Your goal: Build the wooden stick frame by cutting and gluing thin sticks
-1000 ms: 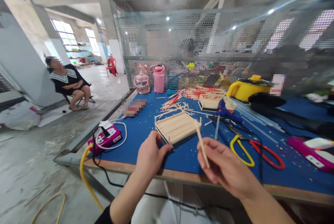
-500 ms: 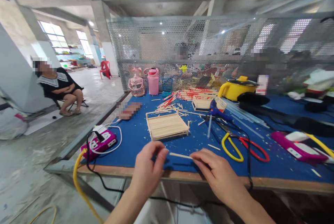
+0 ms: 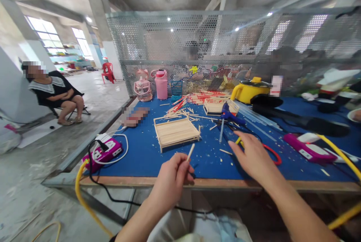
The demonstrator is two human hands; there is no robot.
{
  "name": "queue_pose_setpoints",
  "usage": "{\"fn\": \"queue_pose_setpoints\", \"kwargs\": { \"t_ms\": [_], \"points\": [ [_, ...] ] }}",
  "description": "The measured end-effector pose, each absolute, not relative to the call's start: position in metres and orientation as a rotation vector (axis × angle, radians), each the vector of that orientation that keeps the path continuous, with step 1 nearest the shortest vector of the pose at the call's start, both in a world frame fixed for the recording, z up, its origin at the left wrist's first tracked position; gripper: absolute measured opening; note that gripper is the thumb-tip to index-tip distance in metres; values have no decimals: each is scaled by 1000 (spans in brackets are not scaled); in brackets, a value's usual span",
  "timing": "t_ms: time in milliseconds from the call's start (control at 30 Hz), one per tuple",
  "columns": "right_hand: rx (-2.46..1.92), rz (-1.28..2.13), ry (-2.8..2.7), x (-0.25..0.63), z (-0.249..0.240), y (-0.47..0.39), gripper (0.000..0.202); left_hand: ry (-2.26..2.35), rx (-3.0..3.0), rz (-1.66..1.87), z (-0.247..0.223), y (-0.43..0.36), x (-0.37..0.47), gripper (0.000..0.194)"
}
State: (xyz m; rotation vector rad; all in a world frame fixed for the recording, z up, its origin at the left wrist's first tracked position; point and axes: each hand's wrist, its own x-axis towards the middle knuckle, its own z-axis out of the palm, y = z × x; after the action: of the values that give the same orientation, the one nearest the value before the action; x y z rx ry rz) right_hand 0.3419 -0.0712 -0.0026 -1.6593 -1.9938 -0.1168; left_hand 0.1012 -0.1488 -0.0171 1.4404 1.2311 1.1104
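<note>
My left hand (image 3: pixel 173 176), near the table's front edge, pinches a short wooden stick (image 3: pixel 191 151) that points up and away. Beyond it stands a small bed-like frame (image 3: pixel 177 131) built of pale wooden sticks. My right hand (image 3: pixel 254 155) is over the scissors (image 3: pixel 275 154), thumb and forefinger apart, holding nothing. It covers much of their yellow and red handles. Just past its fingers a blue glue gun (image 3: pixel 226 111) rests with a pale glue stick (image 3: pixel 221 131) beside it. A second stick frame (image 3: pixel 210 107) sits behind the glue gun.
Loose red-and-white sticks (image 3: pixel 194 99) pile up at the back. Clear glue sticks (image 3: pixel 259 117) lie at right. Purple power strips (image 3: pixel 306 151) stand on both sides. A yellow pot (image 3: pixel 248 93), a pink bottle (image 3: pixel 161 85) and a mesh screen (image 3: pixel 158 42) are behind. A person (image 3: pixel 56 91) sits at left.
My right hand has let go of the stick and moved right and forward, over the scissors. My left hand now has the stick, tilted upward. The view has shifted slightly.
</note>
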Motion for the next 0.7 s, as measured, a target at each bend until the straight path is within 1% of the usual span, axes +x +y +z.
{"fn": "queue_pose_setpoints", "kwargs": {
  "t_ms": [33,67,167,300,467,700],
  "points": [
    [-1843,-146,-2008,354,-4,-61,45,1192,1378,1154,-17,-145,103,22],
    [-2014,-90,-2064,366,-5,-53,47,1166,1364,1188,-17,-141,104,21],
    [-2191,29,-2168,390,-2,-37,50,1170,1446,1264,-19,-127,108,20],
    [-2218,131,-2197,402,19,-30,57,1223,1500,1284,-28,-115,108,21],
    [-2232,296,-2211,410,38,-31,64,1191,1485,1225,-33,-111,106,30],
    [-2207,331,-2151,427,27,-38,56,973,1127,1216,-26,-107,104,32]
  ]
}}
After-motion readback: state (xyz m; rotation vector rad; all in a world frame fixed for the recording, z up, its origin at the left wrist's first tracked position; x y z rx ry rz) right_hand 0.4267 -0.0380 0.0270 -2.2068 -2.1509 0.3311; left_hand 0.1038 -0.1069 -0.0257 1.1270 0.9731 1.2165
